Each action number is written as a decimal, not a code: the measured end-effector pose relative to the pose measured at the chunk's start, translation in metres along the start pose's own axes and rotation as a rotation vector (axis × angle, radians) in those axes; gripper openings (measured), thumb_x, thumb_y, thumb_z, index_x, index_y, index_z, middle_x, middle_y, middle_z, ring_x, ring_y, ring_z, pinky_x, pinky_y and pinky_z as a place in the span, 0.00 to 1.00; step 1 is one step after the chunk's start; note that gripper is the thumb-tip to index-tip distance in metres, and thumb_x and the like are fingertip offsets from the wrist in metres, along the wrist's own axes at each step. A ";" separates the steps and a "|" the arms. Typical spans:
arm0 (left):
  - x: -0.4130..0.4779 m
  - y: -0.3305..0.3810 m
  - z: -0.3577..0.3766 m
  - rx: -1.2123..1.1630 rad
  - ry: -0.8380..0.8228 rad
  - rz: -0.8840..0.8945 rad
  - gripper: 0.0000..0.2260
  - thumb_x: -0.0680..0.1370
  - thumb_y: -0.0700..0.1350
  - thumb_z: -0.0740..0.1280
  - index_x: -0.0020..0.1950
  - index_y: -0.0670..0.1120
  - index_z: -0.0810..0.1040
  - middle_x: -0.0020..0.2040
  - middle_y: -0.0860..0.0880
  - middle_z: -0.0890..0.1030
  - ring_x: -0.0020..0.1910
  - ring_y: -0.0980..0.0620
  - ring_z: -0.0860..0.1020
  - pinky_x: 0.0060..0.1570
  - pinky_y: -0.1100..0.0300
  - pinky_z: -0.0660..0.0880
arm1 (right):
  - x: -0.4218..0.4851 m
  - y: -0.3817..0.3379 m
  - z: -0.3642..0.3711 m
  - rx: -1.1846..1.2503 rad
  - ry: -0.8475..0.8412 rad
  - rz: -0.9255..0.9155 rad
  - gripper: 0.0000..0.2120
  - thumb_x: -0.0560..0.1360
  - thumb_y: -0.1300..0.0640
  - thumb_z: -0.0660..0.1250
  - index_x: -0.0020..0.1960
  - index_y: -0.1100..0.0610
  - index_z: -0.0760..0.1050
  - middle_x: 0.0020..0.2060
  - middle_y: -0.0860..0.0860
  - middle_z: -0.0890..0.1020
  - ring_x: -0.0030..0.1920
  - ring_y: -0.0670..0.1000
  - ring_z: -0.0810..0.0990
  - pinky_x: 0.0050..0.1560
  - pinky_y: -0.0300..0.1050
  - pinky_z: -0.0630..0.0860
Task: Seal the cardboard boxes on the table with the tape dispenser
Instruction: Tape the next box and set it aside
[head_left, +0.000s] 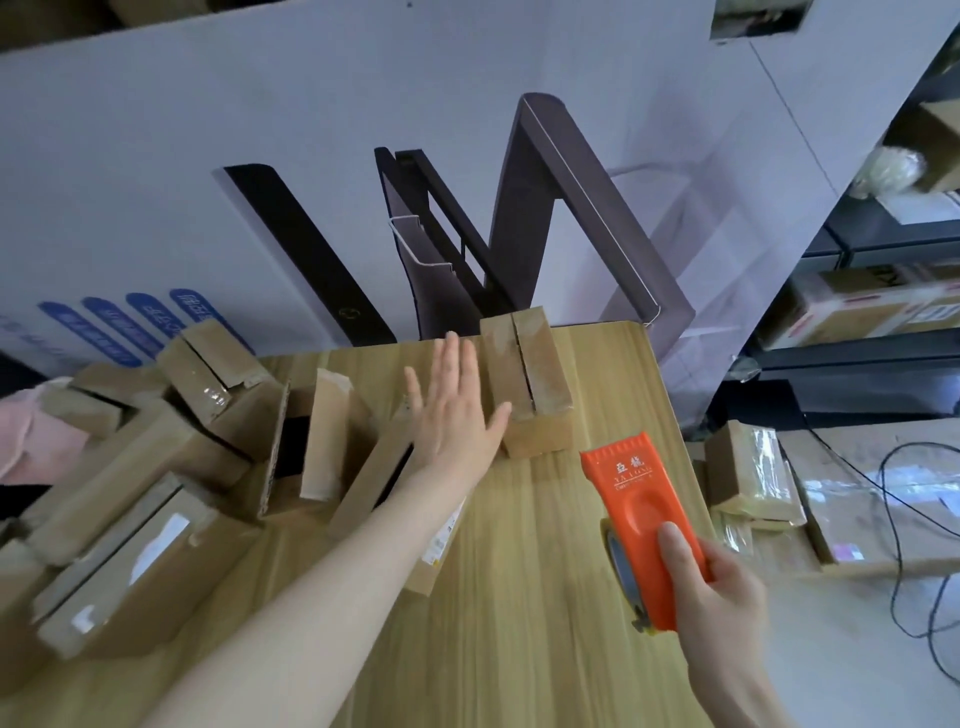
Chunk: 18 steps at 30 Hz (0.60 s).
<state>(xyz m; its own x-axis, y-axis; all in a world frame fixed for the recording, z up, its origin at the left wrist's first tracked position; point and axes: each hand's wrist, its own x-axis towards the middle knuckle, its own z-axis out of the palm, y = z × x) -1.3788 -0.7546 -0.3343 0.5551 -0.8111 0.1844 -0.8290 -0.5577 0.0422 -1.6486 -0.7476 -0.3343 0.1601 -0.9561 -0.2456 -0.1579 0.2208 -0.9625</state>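
Loose-flapped cardboard boxes (130, 493) crowd the frame's left on the wooden table (519, 649). At centre the left hand (457, 410) lies spread flat, fingers straight, just beside a closed box (535, 384). Lower right, the right hand (722, 597) grips the orange tape dispenser (639, 519).

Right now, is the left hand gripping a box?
No: the left hand is flat with its fingers straight and spread, beside the cardboard box on its right, not curled round it.
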 end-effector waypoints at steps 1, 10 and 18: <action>-0.008 -0.014 -0.002 -0.006 -0.027 -0.098 0.38 0.78 0.63 0.54 0.78 0.44 0.43 0.79 0.46 0.43 0.78 0.48 0.41 0.72 0.44 0.38 | -0.002 0.000 0.001 0.005 0.001 0.002 0.12 0.75 0.50 0.70 0.35 0.53 0.82 0.23 0.57 0.79 0.21 0.57 0.79 0.19 0.47 0.75; -0.099 -0.062 0.009 -0.067 -0.298 -0.112 0.35 0.79 0.64 0.43 0.79 0.44 0.45 0.79 0.44 0.45 0.78 0.48 0.46 0.75 0.48 0.45 | -0.057 -0.018 0.026 0.038 -0.053 -0.026 0.15 0.77 0.51 0.68 0.33 0.53 0.80 0.21 0.53 0.76 0.20 0.54 0.76 0.20 0.49 0.76; -0.209 -0.116 -0.009 -0.051 -0.362 0.370 0.35 0.78 0.67 0.37 0.78 0.48 0.40 0.79 0.50 0.40 0.75 0.56 0.33 0.75 0.53 0.38 | -0.136 -0.035 0.052 0.000 -0.088 -0.075 0.17 0.77 0.52 0.69 0.30 0.53 0.78 0.20 0.52 0.75 0.18 0.53 0.74 0.18 0.43 0.72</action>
<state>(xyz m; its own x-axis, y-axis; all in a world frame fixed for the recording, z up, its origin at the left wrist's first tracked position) -1.3997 -0.5190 -0.3689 0.2049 -0.9665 -0.1549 -0.9715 -0.2201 0.0884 -1.6140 -0.6149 -0.2736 0.2568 -0.9491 -0.1824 -0.1422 0.1495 -0.9785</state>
